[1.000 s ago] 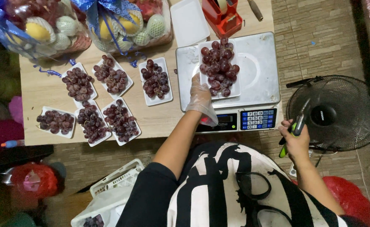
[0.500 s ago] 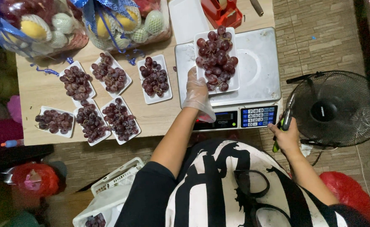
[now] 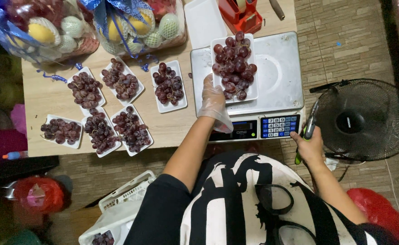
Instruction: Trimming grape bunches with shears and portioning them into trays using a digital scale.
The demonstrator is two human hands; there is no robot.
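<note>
My left hand (image 3: 214, 100), in a clear plastic glove, grips the near left corner of a white foam tray of red grapes (image 3: 234, 66) that sits on the steel platform of a digital scale (image 3: 279, 72). My right hand (image 3: 309, 144) is off the right end of the scale, by its keypad (image 3: 279, 126), closed around green-handled scissors (image 3: 306, 131) that point away from me. Several more white trays of grapes (image 3: 118, 102) lie on the wooden table (image 3: 50, 97) to the left.
Two wrapped fruit baskets with blue ribbon (image 3: 131, 22) stand at the table's back. An empty white tray (image 3: 204, 20) and a red tape dispenser (image 3: 240, 13) lie behind the scale. A floor fan (image 3: 360, 120) lies at right. A white crate (image 3: 118, 204) sits below the table.
The tray of grapes has shifted left toward the scale's edge with my left hand on it. My right hand with the scissors has come up closer to the scale's keypad.
</note>
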